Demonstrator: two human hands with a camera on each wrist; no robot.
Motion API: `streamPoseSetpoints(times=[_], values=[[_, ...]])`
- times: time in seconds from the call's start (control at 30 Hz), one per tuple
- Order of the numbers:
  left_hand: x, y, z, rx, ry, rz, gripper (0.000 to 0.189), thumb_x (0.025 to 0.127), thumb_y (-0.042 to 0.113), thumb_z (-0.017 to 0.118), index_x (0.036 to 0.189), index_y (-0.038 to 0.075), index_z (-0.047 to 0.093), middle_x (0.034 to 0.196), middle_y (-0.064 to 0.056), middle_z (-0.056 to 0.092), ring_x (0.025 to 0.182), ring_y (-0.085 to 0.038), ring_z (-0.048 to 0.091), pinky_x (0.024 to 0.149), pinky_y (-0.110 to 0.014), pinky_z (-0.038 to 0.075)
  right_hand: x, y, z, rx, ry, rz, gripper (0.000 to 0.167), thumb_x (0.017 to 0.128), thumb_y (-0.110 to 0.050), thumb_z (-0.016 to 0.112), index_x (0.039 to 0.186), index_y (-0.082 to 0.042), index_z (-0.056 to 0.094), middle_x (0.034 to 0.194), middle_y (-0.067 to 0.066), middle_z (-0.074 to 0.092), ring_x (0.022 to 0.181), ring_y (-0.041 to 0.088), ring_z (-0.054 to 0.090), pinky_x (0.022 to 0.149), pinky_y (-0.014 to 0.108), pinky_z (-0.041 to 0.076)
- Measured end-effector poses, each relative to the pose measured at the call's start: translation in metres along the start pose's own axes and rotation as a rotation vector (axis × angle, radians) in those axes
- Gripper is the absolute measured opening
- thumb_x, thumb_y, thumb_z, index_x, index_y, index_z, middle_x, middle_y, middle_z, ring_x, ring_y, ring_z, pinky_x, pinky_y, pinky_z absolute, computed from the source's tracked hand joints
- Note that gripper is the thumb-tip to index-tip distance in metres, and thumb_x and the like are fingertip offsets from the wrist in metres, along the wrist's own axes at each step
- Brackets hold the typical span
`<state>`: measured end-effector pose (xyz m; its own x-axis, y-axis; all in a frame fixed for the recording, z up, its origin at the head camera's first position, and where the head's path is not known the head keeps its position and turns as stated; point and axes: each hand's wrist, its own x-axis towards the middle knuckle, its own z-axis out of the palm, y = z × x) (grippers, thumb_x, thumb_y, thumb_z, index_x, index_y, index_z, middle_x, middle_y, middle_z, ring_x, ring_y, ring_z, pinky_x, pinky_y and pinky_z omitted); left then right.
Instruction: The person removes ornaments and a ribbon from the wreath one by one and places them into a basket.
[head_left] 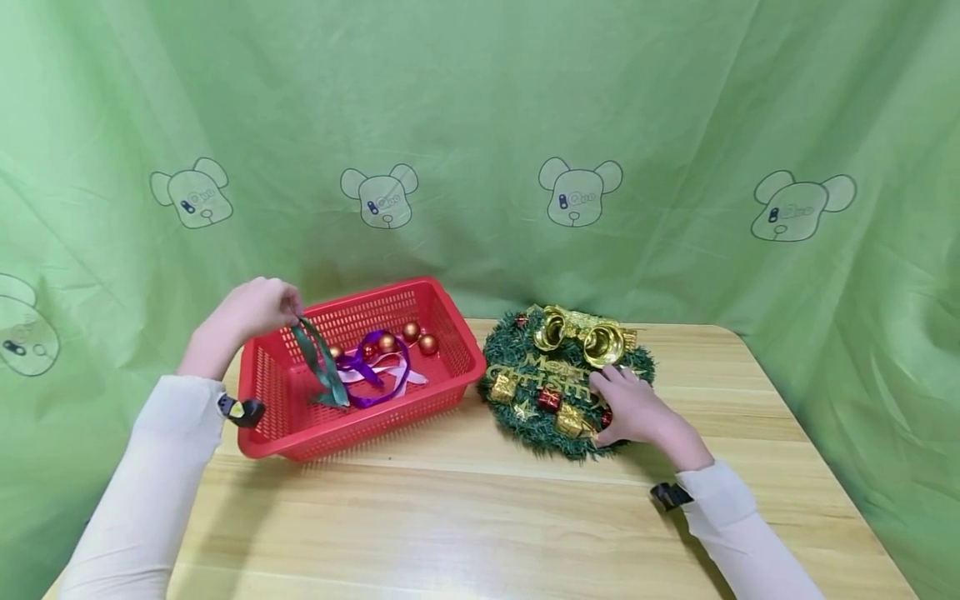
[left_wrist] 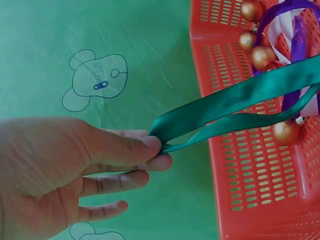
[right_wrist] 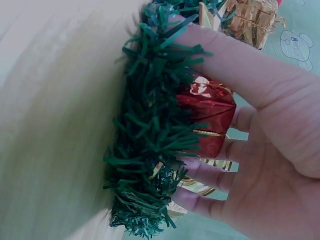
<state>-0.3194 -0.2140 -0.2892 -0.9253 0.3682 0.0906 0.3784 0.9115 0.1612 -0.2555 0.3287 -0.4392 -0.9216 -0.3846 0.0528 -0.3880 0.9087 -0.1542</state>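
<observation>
My left hand [head_left: 258, 308] pinches a loop of green ribbon [left_wrist: 215, 107] between thumb and fingertips. The ribbon hangs down into a red plastic basket [head_left: 360, 439], its lower end tied near the bottom. On the table lies a green tinsel Christmas wreath [head_left: 525, 425], with gold bells [head_left: 603, 343], gold lettering and small wrapped gift boxes. My right hand [head_left: 637, 408] grips the wreath at its right side, thumb and fingers spread around a red gift box [right_wrist: 207, 117]. Its fingertips are partly hidden in the tinsel.
Inside the basket lie a purple ribbon [head_left: 408, 367], a pale pink ribbon [head_left: 411, 377] and several gold baubles [head_left: 428, 344]. The basket stands left of the wreath on the wooden table [head_left: 465, 517]. Behind the table hangs a green curtain [head_left: 480, 100].
</observation>
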Motion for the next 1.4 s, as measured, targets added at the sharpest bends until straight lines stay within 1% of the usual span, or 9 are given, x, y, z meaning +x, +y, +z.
streamPoseSetpoints(times=[0.13, 0.33, 0.57, 0.63, 0.8, 0.83, 1.03, 1.27, 1.4], values=[[0.0, -0.001, 0.003, -0.014, -0.003, -0.003, 0.006, 0.086, 0.004, 0.072, 0.092, 0.003, 0.074, 0.089, -0.013, 0.073, 0.082, -0.029, 0.067, 0.082, -0.053, 0.054, -0.001, 0.0, 0.0, 0.002, -0.003, 0.004, 0.072, 0.057, -0.037, 0.098, 0.108, -0.01, 0.055, 0.114, 0.013, 0.054, 0.115, 0.051, 0.053, 0.089, 0.068, 0.047], [0.0, -0.002, 0.004, -0.016, -0.001, 0.009, 0.006, 0.087, 0.004, 0.071, 0.092, 0.002, 0.075, 0.087, -0.012, 0.074, 0.078, -0.026, 0.066, 0.08, -0.051, 0.055, -0.001, -0.001, 0.001, 0.006, -0.005, 0.005, 0.072, 0.057, -0.037, 0.098, 0.109, -0.009, 0.055, 0.114, 0.013, 0.054, 0.115, 0.05, 0.053, 0.09, 0.068, 0.047], [0.001, -0.006, 0.004, 0.019, -0.007, 0.025, 0.006, 0.086, 0.007, 0.074, 0.087, 0.002, 0.076, 0.08, -0.008, 0.074, 0.074, -0.025, 0.066, 0.075, -0.05, 0.054, 0.0, -0.003, 0.0, 0.021, 0.01, -0.008, 0.071, 0.056, -0.034, 0.098, 0.107, -0.009, 0.055, 0.113, 0.013, 0.055, 0.117, 0.054, 0.053, 0.092, 0.071, 0.046], [0.003, -0.008, 0.005, 0.023, -0.015, 0.02, 0.005, 0.086, 0.008, 0.074, 0.086, 0.003, 0.077, 0.079, -0.007, 0.074, 0.074, -0.024, 0.065, 0.075, -0.05, 0.054, -0.001, -0.003, 0.0, 0.028, 0.013, -0.01, 0.071, 0.056, -0.034, 0.098, 0.106, -0.009, 0.055, 0.113, 0.013, 0.056, 0.115, 0.052, 0.053, 0.091, 0.07, 0.046], [0.008, -0.01, 0.007, 0.02, -0.035, 0.007, 0.004, 0.085, 0.007, 0.074, 0.084, 0.005, 0.078, 0.079, -0.006, 0.074, 0.075, -0.025, 0.067, 0.076, -0.05, 0.055, -0.002, -0.002, 0.0, 0.027, 0.01, -0.008, 0.071, 0.055, -0.034, 0.098, 0.105, -0.009, 0.055, 0.11, 0.011, 0.055, 0.106, 0.041, 0.055, 0.087, 0.063, 0.049], [0.01, -0.01, 0.007, 0.021, -0.038, 0.008, 0.004, 0.085, 0.007, 0.074, 0.084, 0.005, 0.078, 0.079, -0.007, 0.075, 0.075, -0.025, 0.067, 0.076, -0.05, 0.055, -0.002, -0.002, 0.0, 0.024, 0.012, -0.009, 0.071, 0.055, -0.034, 0.098, 0.105, -0.009, 0.055, 0.109, 0.011, 0.055, 0.106, 0.041, 0.055, 0.087, 0.063, 0.049], [0.012, -0.01, 0.011, 0.027, -0.041, 0.036, 0.006, 0.085, 0.007, 0.073, 0.083, 0.005, 0.078, 0.081, -0.008, 0.075, 0.076, -0.026, 0.068, 0.077, -0.051, 0.056, -0.001, -0.001, -0.001, 0.021, 0.018, -0.006, 0.071, 0.055, -0.034, 0.098, 0.105, -0.009, 0.054, 0.11, 0.012, 0.055, 0.117, 0.054, 0.052, 0.092, 0.07, 0.046], [0.012, -0.005, 0.015, 0.013, -0.047, 0.052, 0.006, 0.085, 0.005, 0.073, 0.084, 0.004, 0.078, 0.081, -0.008, 0.075, 0.075, -0.024, 0.068, 0.075, -0.048, 0.057, -0.002, -0.001, 0.0, 0.023, 0.018, -0.003, 0.071, 0.055, -0.034, 0.098, 0.107, -0.008, 0.056, 0.111, 0.012, 0.056, 0.112, 0.048, 0.054, 0.09, 0.067, 0.047], [0.011, -0.004, 0.017, 0.015, -0.049, 0.05, 0.006, 0.085, 0.004, 0.073, 0.084, 0.004, 0.078, 0.079, -0.006, 0.074, 0.073, -0.022, 0.067, 0.074, -0.046, 0.057, -0.002, -0.002, 0.0, 0.02, 0.016, -0.005, 0.071, 0.056, -0.034, 0.098, 0.107, -0.008, 0.055, 0.111, 0.013, 0.055, 0.116, 0.052, 0.053, 0.09, 0.069, 0.047]])
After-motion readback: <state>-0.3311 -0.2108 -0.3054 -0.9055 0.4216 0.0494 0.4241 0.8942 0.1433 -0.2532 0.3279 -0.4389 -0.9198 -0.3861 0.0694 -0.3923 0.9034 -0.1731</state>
